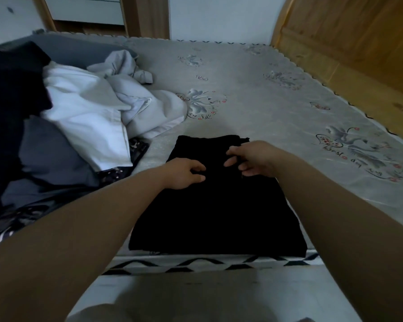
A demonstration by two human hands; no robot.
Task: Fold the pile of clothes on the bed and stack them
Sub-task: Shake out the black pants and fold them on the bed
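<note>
Grey flowered bedding covers the bed, with a wooden headboard at the right and a pile of white, grey and dark clothes heaped on its left side. Near the front edge lies a black garment, folded flat. The left hand rests on it with fingers loosely curled, gripping nothing, while the right hand is just beside it over the cloth, fingers bent; whether it pinches the fabric I cannot tell.
</note>
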